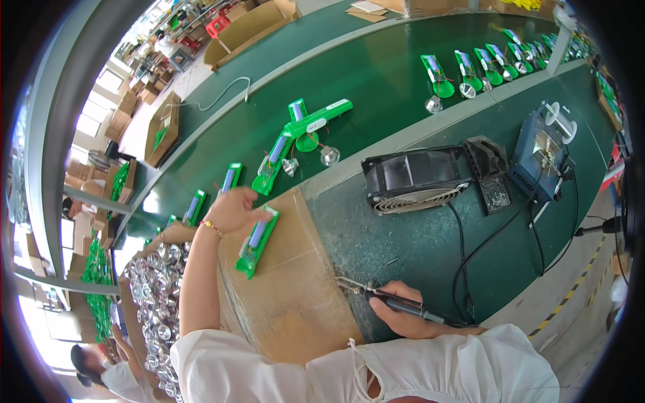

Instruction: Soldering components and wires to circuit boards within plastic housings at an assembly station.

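Note:
At the worktop's front right, my right hand [401,310] is closed around the black handle of a soldering iron [390,300]. Its metal tip and thin feed tube point left over a cardboard sheet [295,295]. My left hand [232,211] is over the sheet's far left part, fingers curled and thumb against the upper end of a green flashlight housing [258,243]. A blue-lilac battery cell shows inside that housing, which lies tilted on the cardboard. Just beyond, more green housings [272,164] lie crossed, with silver reflector cups [330,156] on red wires.
A black fan [416,180] stands right of the cardboard, near a blue soldering unit [537,154] with a solder reel [561,121]. Black cables cross the worktop's right side. A box of silver reflectors [158,302] is at the left. Housings line the green belt [376,74]; other people sit farther left.

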`<action>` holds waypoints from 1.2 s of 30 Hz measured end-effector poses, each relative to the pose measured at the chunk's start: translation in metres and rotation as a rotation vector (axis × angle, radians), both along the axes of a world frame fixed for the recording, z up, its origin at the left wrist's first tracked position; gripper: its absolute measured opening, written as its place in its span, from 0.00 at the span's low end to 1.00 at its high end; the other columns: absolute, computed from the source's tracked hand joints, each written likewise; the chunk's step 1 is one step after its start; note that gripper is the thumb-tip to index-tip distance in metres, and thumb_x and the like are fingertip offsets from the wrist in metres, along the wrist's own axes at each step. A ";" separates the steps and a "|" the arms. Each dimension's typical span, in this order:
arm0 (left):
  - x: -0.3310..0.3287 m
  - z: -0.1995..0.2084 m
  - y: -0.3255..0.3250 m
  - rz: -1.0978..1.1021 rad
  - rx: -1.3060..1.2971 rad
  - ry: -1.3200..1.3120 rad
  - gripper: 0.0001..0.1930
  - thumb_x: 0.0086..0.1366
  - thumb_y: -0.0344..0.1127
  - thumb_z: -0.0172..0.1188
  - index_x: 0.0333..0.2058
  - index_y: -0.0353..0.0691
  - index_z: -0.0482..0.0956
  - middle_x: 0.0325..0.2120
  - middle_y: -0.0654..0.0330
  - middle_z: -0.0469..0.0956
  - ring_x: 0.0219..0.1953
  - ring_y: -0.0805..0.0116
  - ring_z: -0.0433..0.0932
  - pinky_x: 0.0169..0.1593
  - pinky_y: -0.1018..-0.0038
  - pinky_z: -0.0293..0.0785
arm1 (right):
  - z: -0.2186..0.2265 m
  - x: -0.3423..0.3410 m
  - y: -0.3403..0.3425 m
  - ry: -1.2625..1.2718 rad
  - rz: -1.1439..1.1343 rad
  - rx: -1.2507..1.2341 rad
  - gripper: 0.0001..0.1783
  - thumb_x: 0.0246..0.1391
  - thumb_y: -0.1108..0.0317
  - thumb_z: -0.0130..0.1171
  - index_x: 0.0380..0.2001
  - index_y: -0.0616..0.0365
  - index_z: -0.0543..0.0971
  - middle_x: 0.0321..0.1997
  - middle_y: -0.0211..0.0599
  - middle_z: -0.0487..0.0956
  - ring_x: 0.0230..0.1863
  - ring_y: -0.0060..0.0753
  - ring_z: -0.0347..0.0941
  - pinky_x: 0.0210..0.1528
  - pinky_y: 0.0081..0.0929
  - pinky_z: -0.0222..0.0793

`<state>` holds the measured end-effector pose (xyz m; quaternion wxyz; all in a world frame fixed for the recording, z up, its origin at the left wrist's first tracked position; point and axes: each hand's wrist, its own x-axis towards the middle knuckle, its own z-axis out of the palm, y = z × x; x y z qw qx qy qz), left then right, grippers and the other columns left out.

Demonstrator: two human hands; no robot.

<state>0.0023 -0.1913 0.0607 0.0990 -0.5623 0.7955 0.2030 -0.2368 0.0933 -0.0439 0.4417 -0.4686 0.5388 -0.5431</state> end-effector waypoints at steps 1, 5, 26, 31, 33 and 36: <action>-0.028 0.007 -0.011 0.020 -0.118 -0.004 0.28 0.45 0.55 0.65 0.39 0.40 0.77 0.31 0.53 0.76 0.36 0.56 0.76 0.42 0.65 0.71 | 0.002 -0.004 -0.001 0.024 0.035 0.007 0.09 0.45 0.72 0.63 0.29 0.60 0.73 0.22 0.34 0.74 0.22 0.21 0.69 0.25 0.20 0.64; -0.120 -0.018 -0.052 -0.324 -0.738 0.157 0.20 0.50 0.43 0.58 0.41 0.41 0.75 0.38 0.55 0.74 0.44 0.56 0.72 0.46 0.66 0.68 | 0.009 -0.004 0.000 0.034 0.063 0.043 0.09 0.47 0.71 0.62 0.30 0.60 0.73 0.21 0.34 0.75 0.21 0.20 0.71 0.24 0.20 0.65; -0.256 -0.089 -0.125 0.283 0.193 0.933 0.16 0.57 0.44 0.60 0.30 0.33 0.76 0.23 0.64 0.73 0.24 0.71 0.72 0.31 0.70 0.71 | -0.002 0.002 -0.005 -0.060 -0.053 -0.027 0.08 0.42 0.75 0.64 0.26 0.63 0.75 0.21 0.37 0.78 0.22 0.19 0.74 0.22 0.17 0.67; -0.253 -0.112 -0.125 0.137 -0.457 0.614 0.15 0.54 0.42 0.58 0.36 0.38 0.80 0.29 0.50 0.79 0.32 0.54 0.78 0.39 0.67 0.74 | -0.001 -0.001 -0.004 -0.080 -0.007 0.013 0.07 0.43 0.74 0.64 0.26 0.62 0.75 0.21 0.36 0.78 0.22 0.19 0.74 0.23 0.17 0.67; -0.243 -0.087 -0.130 0.021 -0.619 0.667 0.10 0.55 0.35 0.55 0.35 0.42 0.80 0.34 0.49 0.77 0.35 0.51 0.77 0.41 0.64 0.74 | -0.002 0.001 -0.005 -0.059 -0.012 0.023 0.07 0.43 0.74 0.64 0.26 0.62 0.75 0.21 0.36 0.77 0.22 0.20 0.75 0.24 0.17 0.67; -0.222 -0.079 -0.147 -0.148 -0.727 0.415 0.11 0.54 0.28 0.54 0.37 0.42 0.78 0.40 0.56 0.77 0.41 0.56 0.76 0.45 0.65 0.73 | -0.005 0.005 -0.005 -0.061 -0.043 -0.002 0.09 0.40 0.73 0.65 0.24 0.62 0.75 0.19 0.36 0.76 0.18 0.25 0.73 0.20 0.19 0.65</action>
